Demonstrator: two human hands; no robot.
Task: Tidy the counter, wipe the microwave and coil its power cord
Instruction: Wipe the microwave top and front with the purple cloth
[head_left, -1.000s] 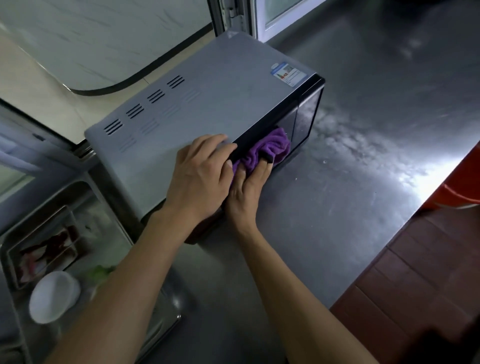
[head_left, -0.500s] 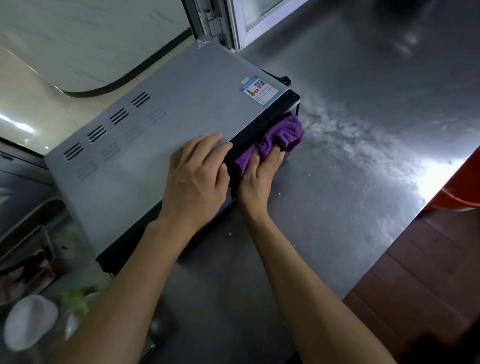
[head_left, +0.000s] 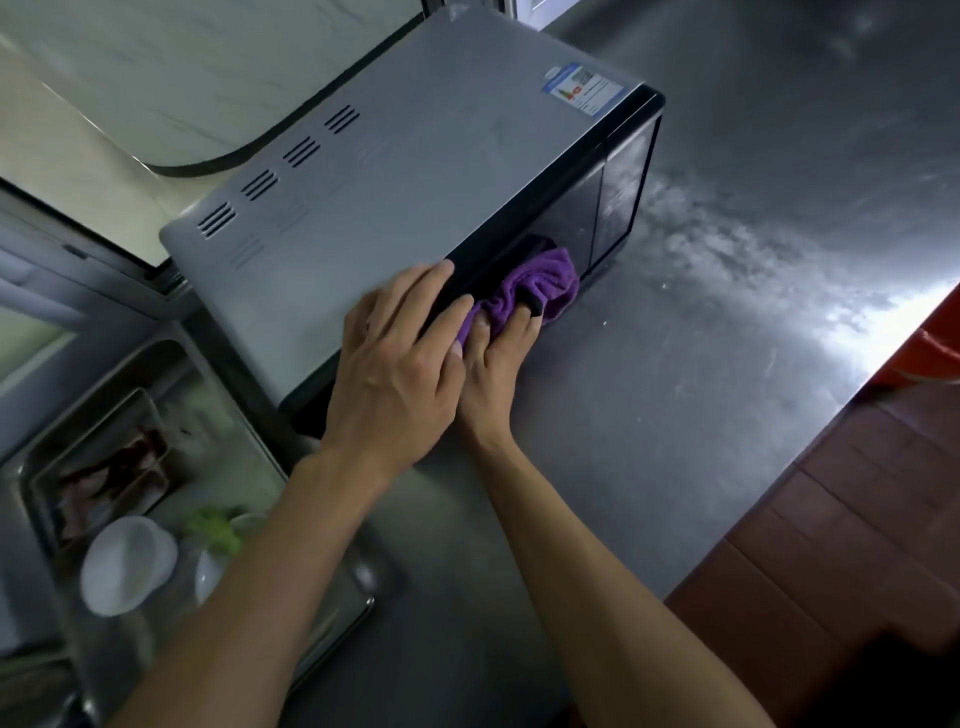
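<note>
The microwave (head_left: 415, 208) stands on the steel counter (head_left: 727, 338). Wiping appears in hand: the right hand (head_left: 496, 364), fingers spread, presses a purple cloth (head_left: 540, 283) against its dark door. The left hand (head_left: 395, 374) lies flat on top, fingers together. Next pass likely rightward, where bare counter lies beyond the fingertips; sink (head_left: 62, 415) behind the left wrist.

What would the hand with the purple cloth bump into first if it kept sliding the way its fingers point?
The right hand points along the microwave's dark front. Ahead lies only its own purple cloth, then more of the glass door. Past the far corner the steel counter looks free, though depth is hard to judge.
</note>
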